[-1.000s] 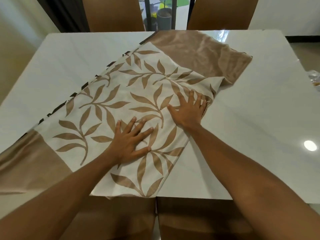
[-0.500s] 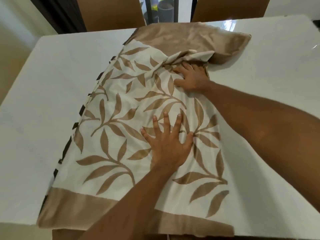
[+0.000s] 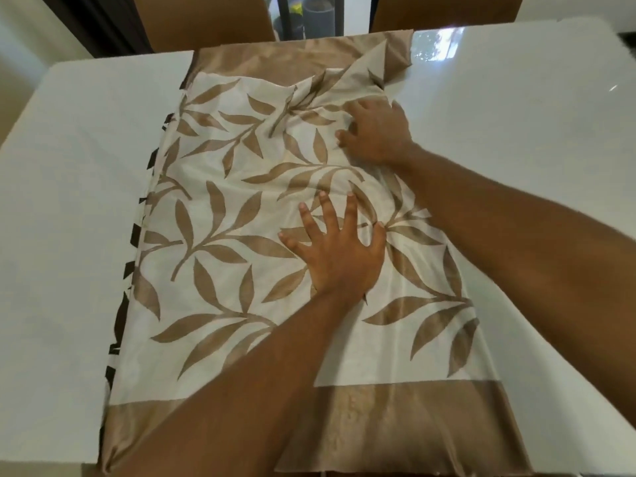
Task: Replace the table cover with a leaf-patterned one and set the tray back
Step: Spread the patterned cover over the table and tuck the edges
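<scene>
A folded leaf-patterned cover [image 3: 223,242], cream with tan leaves and tan end bands, lies lengthwise down the middle of the white table [image 3: 69,201]. My left hand [image 3: 339,251] presses flat on its centre with fingers spread. Farther up, my right hand [image 3: 377,132] rests on the cover's right side near the far end, its fingers curled into bunched, wrinkled cloth. The far right corner of the cover is folded over. No tray is in view.
Two brown chair backs [image 3: 203,22] stand beyond the table's far edge, with a doorway and grey pot [image 3: 318,15] between them. Another brown chair shows under the near edge. Glossy tabletop lies bare on both sides of the cover.
The cover has swung from a diagonal lie to running straight along the table. My right hand moved up toward the far end and now bunches cloth; my left hand slid to the centre.
</scene>
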### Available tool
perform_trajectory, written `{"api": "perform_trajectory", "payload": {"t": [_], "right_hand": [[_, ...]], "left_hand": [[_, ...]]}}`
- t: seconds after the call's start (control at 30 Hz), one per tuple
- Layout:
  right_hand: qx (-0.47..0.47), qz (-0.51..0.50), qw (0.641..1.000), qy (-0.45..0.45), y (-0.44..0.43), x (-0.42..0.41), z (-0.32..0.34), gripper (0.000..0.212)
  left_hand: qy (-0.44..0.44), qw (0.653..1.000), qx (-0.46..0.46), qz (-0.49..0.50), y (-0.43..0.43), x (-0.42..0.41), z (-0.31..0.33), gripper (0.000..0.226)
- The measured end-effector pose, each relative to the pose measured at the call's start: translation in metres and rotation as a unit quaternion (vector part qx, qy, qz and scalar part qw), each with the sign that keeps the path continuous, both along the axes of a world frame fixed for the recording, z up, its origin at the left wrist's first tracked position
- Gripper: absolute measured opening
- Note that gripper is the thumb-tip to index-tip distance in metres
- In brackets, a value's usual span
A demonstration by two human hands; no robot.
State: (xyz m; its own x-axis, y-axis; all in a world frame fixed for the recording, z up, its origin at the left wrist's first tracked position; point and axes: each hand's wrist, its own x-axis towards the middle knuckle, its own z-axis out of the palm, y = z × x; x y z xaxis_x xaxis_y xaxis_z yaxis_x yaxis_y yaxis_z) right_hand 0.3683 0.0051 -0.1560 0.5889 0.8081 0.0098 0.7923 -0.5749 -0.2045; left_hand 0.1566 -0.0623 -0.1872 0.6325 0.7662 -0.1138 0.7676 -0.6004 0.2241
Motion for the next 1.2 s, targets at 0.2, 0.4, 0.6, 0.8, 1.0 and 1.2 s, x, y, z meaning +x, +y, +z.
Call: {"api": "perform_trajectory", "payload": {"t": [0.2,0.4,0.6,0.8,1.0,1.2], "right_hand": [[0.105,-0.045,0.99,0.077,-0.1,-0.09,-0.026,0.063],[0.028,-0.073,0.997,0.025,-0.146,-0.115,-0.043,0.063],[0.026,-0.087,0.996,0.027,-0.199,-0.16,-0.043,0.066],[-0.019,-0.092,0.994,0.058,-0.199,-0.174,-0.031,0.066],[0.027,0.014,0.996,0.089,-0.173,-0.291,-0.015,0.055],[0.06,0.148,0.977,0.141,-0.131,-0.423,0.001,0.036]], "left_hand": [[-0.046,0.999,-0.006,-0.003,0.002,-0.01,0.0,0.07],[-0.187,0.98,-0.036,-0.057,-0.001,-0.102,0.0,0.053],[-0.111,0.986,-0.013,-0.123,0.004,-0.22,-0.002,0.062],[-0.141,0.986,-0.044,-0.078,0.006,-0.254,0.012,0.059],[-0.16,0.983,-0.062,0.071,0.023,-0.299,0.032,0.051],[-0.126,0.975,-0.079,0.168,0.045,-0.361,0.038,0.054]]}}
